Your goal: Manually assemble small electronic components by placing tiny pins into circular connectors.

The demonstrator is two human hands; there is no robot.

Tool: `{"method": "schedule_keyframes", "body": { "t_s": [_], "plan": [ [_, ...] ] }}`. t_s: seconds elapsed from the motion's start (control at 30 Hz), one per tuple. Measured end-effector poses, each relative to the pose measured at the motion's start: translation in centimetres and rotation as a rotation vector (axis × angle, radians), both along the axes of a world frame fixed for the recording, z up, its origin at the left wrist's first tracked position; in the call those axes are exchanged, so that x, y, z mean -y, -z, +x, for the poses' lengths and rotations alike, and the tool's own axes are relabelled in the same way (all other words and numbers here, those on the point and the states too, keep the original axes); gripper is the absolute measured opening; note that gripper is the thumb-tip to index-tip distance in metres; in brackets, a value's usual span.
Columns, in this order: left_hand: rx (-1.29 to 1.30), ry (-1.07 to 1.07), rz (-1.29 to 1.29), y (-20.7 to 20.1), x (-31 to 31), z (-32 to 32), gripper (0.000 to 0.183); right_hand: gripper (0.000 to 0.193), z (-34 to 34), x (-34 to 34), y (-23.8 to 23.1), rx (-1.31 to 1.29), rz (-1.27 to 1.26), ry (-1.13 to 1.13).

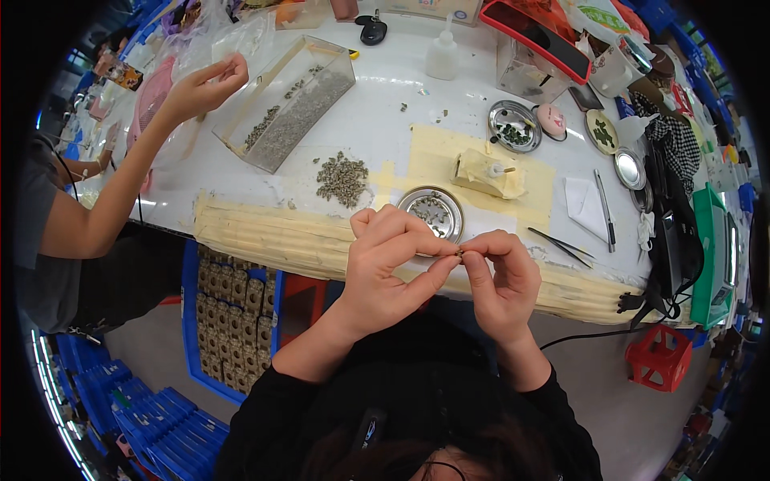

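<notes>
Pinching a tiny, dark, brownish piece (pixel 459 253) between the thumb and fingertips of the left hand (pixel 393 260) and those of the right hand (pixel 505 280), just on the near side of a shallow, round, shiny metal dish (pixel 459 212). Closing both grips narrowly; not being able to tell the piece's exact shape. Judging by the loose stock, apparently having much left to handle: seeing a mound of small grey-green pieces (pixel 342 179) lying on the white bench (pixel 393 96), and a thinner scatter of similar bits inside the dish. Not being able to tell which of these are done and which are waiting. Slanting the left forearm up and rightward, tilting the right forearm inward, and meeting almost fingertip to fingertip above the bench's near edge. Bending the left hand's other fingers loosely above its pinch; curling the right hand's other fingers toward its palm.
</notes>
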State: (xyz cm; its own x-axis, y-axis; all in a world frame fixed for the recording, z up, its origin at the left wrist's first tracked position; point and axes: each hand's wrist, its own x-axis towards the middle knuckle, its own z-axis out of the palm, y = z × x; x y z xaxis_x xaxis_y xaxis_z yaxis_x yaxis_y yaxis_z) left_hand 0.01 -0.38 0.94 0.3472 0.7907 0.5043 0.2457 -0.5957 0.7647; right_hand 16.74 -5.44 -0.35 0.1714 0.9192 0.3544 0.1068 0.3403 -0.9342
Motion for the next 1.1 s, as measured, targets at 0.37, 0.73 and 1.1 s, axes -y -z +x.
{"method": "schedule_keyframes", "body": {
  "t_s": [0.37, 0.73, 1.1],
  "plan": [
    [0.008, 0.002, -0.01, 0.3, -0.3, 0.3, 0.017, 0.008, 0.7, -0.5, -0.3, 0.088, 0.034, 0.037],
    [-0.051, -0.043, 0.055, -0.3, -0.4, -0.1, 0.016, 0.01, 4.3, -3.8, -2.3, 0.501, 0.202, 0.431],
    [-0.033, -0.118, 0.128, -0.1, -0.5, 0.1, 0.016, 0.011, 5.0, -6.5, -1.5, 0.713, 0.181, 0.406]
  ]
}}
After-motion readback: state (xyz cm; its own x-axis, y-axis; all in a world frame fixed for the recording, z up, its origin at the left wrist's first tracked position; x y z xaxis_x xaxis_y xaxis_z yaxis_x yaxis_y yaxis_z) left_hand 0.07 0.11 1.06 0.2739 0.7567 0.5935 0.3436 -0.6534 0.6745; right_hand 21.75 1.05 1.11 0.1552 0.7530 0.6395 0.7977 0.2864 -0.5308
